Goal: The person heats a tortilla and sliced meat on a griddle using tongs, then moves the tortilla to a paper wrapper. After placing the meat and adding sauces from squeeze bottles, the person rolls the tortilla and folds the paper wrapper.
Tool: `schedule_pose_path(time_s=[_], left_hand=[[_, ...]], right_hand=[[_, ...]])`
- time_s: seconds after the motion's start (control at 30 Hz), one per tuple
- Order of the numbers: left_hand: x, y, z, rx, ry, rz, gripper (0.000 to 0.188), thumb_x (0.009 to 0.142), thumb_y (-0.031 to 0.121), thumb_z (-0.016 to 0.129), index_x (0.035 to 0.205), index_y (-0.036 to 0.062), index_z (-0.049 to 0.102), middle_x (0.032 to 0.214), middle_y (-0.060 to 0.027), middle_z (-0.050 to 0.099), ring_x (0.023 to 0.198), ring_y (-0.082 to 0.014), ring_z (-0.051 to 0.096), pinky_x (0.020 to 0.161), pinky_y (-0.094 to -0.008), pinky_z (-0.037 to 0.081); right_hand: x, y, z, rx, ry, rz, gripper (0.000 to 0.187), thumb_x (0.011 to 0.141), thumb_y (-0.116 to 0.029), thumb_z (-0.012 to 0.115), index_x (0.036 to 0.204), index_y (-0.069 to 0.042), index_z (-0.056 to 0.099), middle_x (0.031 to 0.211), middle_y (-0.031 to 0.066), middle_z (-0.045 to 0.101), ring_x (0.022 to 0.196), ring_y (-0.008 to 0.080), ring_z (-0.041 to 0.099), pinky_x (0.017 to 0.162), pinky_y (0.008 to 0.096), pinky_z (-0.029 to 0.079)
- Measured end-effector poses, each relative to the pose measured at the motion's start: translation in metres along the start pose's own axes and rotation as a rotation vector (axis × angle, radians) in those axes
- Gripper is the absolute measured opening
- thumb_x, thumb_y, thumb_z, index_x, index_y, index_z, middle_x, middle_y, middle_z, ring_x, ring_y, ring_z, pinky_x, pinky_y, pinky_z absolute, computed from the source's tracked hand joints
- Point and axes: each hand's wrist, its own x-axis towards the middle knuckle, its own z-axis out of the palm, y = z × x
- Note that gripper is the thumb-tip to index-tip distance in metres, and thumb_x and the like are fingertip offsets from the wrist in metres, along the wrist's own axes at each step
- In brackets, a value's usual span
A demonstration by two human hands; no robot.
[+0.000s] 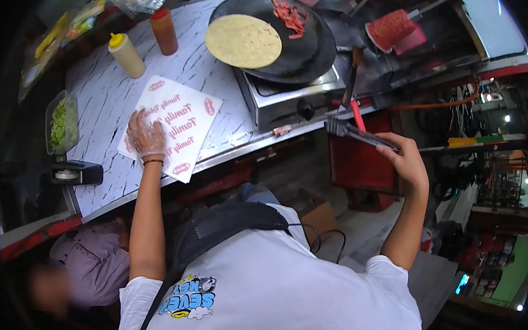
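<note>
My left hand (145,132), in a clear plastic glove, lies with spread fingers on a printed sheet of wrapping paper (188,115) on the marbled counter. Bare of any glove, my right hand (405,156) grips a pair of metal tongs (362,135) beyond the counter's front edge, their tips pointing left. On the black griddle (310,59) a round flatbread (243,41) rests at the left, partly over the rim. Strips of reddish meat (290,18) sit on its far side.
Two squeeze bottles, one cream (127,55) and one red (164,32), stand behind the paper. A tub of shredded lettuce (61,122) is at the left, near a black box (77,173). Far right is a meat cone (391,30). Another person (92,257) is at lower left.
</note>
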Motion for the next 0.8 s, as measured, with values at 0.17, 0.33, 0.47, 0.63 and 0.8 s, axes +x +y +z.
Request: schedule_pose_path(time_s=[0.17,0.33,0.47,0.63,0.8], left_hand=[[-0.004,0.002,-0.001,-0.035,-0.007,-0.028,0.055,0.075,0.019,0.066,0.129,0.0121,0.057,0.136,-0.0148,0.051,0.126,-0.0365,0.045,0.107,-0.0484,0.034],[-0.004,0.006,0.002,-0.015,-0.008,-0.032,0.054,0.075,0.018,0.067,0.127,0.0098,0.058,0.135,-0.0152,0.051,0.125,-0.0368,0.046,0.106,-0.0476,0.036],[-0.001,0.007,-0.001,0.070,0.008,-0.054,0.052,0.073,0.015,0.068,0.123,0.0073,0.059,0.132,-0.0151,0.052,0.122,-0.0362,0.047,0.106,-0.0470,0.037],[-0.003,0.024,-0.002,0.277,-0.086,0.010,0.049,0.076,0.014,0.059,0.125,0.0090,0.058,0.135,-0.0151,0.050,0.125,-0.0355,0.046,0.104,-0.0486,0.038],[0.000,0.038,-0.016,0.449,-0.177,-0.075,0.050,0.080,0.017,0.058,0.129,0.0108,0.056,0.139,-0.0132,0.048,0.126,-0.0334,0.046,0.105,-0.0507,0.037]], right_hand=[[0.049,-0.024,0.004,0.200,0.409,-0.140,0.031,0.091,-0.016,0.065,0.116,0.001,0.063,0.091,0.0158,0.069,0.081,0.0154,0.064,0.076,0.0297,0.050],[0.129,-0.024,0.026,0.088,0.472,-0.181,0.033,0.089,-0.022,0.067,0.116,-0.003,0.065,0.100,0.0206,0.069,0.089,0.0338,0.070,0.075,0.0381,0.052],[0.203,-0.007,0.049,0.000,0.501,-0.307,0.035,0.089,-0.027,0.066,0.118,-0.007,0.065,0.102,0.0171,0.069,0.090,0.0349,0.068,0.079,0.0430,0.052],[0.266,0.004,0.021,0.148,0.545,-0.428,0.030,0.090,-0.026,0.064,0.114,-0.009,0.068,0.100,0.0174,0.070,0.091,0.0379,0.066,0.079,0.0454,0.051],[0.291,0.011,0.007,0.029,0.439,-0.572,0.027,0.089,-0.024,0.064,0.111,-0.010,0.069,0.099,0.0160,0.070,0.090,0.0369,0.066,0.077,0.0454,0.052]])
